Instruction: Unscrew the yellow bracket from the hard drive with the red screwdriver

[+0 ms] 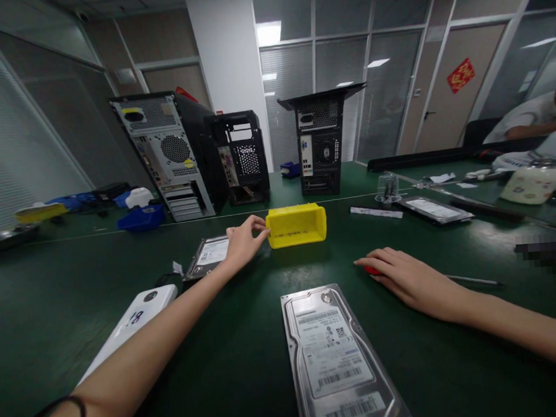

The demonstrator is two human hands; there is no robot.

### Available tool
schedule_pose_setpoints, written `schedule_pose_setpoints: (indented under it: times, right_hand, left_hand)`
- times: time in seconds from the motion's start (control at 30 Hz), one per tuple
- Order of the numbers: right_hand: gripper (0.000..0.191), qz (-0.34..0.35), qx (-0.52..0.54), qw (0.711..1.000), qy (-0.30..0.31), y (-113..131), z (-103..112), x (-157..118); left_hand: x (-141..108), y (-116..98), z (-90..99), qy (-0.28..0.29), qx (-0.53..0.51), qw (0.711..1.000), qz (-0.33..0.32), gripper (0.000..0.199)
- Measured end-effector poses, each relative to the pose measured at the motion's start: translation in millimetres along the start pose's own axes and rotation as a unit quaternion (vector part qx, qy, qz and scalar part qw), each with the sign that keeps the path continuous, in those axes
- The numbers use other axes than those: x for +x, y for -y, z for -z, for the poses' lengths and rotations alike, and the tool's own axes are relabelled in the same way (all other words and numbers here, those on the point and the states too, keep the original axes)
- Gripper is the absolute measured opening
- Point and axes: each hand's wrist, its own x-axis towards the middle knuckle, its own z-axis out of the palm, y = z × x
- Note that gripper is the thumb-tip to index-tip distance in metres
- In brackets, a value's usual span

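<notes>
A yellow plastic bin (296, 225) lies on its side on the table, its hollow facing me. My left hand (246, 239) is at its left edge, thumb and fingers closed on the rim. To the right, my right hand (401, 279) rests low over the table with its fingers curled over a red-handled screwdriver; its metal shaft (476, 280) sticks out behind the hand. Between my arms, nearest to me, a silver hard drive (338, 357) lies label up. Another hard drive (205, 255) is partly hidden behind my left hand and forearm.
A white device (134, 323) lies under my left forearm. Computer cases (179, 152) (321, 145) stand at the back. Blue bins (140, 219) sit at left. A third drive (435, 209), a clear cup (388, 188) and a floral pot (533, 183) are at right, near a seated person.
</notes>
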Motion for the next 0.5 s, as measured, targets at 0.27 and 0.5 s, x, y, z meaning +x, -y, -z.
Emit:
schedule_pose_setpoints:
  times: [0.27, 0.5]
  right_hand:
    - [0.041, 0.060, -0.068, 0.996, 0.007, 5.3, -3.5, 27.8]
    - [0.038, 0.031, -0.056, 0.998, 0.010, 14.4, 8.1, 69.0]
  left_hand:
    - [-2.4, 2.3, -6.9, -0.009, -0.003, 1.000, -0.005, 0.018]
    - [-2.8, 2.8, -6.4, -0.021, 0.002, 1.000, -0.018, 0.015]
